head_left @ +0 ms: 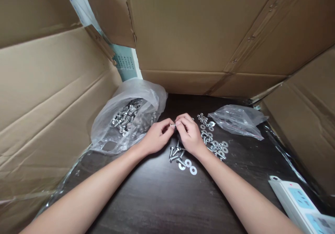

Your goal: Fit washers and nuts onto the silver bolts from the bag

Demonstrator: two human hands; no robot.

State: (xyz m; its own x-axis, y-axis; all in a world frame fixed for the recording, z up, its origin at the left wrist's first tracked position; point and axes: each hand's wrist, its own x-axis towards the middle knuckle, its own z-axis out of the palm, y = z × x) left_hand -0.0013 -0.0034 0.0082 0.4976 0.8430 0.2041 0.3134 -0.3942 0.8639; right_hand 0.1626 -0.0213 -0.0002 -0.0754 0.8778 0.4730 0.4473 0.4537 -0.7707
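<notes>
My left hand (157, 136) and my right hand (188, 132) meet over the dark table (157, 199), fingertips pinched together on a small silver bolt (172, 125) between them. Under the hands lie a few loose bolts (176, 153) and two flat washers (190, 166). More washers and small metal parts (213, 139) are scattered to the right of my right hand. A clear plastic bag (128, 122) holding many bolts sits open just left of my left hand.
Brown cardboard boxes wall in the table at the left (47, 97), back (204, 38) and right (309, 115). A crumpled, nearly flat clear bag (237, 120) lies at the back right. A white power strip (300, 202) lies at the near right edge.
</notes>
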